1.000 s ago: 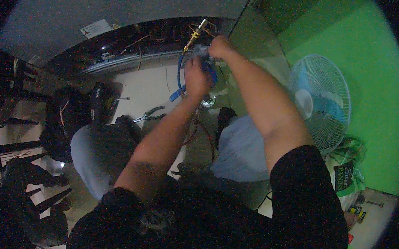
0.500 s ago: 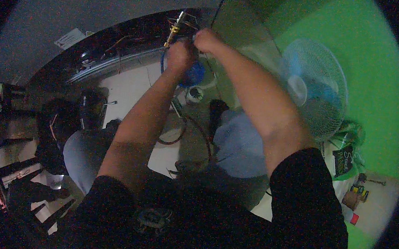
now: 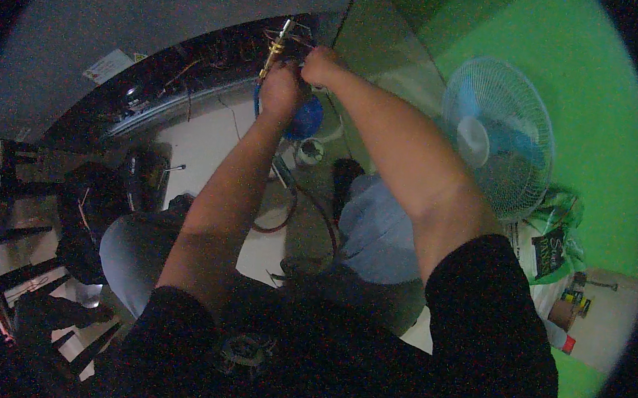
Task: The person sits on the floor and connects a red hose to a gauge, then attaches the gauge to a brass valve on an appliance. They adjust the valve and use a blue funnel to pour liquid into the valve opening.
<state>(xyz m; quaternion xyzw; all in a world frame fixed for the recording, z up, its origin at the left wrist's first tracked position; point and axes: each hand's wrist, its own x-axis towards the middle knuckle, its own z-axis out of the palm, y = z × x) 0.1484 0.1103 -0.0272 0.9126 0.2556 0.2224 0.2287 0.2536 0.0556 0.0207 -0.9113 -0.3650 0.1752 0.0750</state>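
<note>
Both my arms reach forward to the opened underside of a large grey appliance (image 3: 198,20). My left hand (image 3: 281,91) is closed, its fingers mostly hidden. Just beyond it a brass valve fitting (image 3: 275,49) stands tilted, with a blue hose (image 3: 257,100) running down from it beside the hand. Pressed close on the right, my right hand (image 3: 322,67) is closed too. What either hand grips is hidden between them. Below the hands sits a round blue object (image 3: 306,118), partly covered by my left wrist, and nearer me a small pale can (image 3: 310,152).
A red hose (image 3: 318,210) loops on the floor between my knees. To the right stands a caged fan (image 3: 497,137) against the green wall (image 3: 597,130), with a plastic bag (image 3: 556,245) below. A black frame (image 3: 24,237) is at the left. Thin wires hang along the appliance's dark opening.
Both hands have shifted very slightly to the left, still close together at the brass fitting. The view has moved a little; nothing else visibly differs.
</note>
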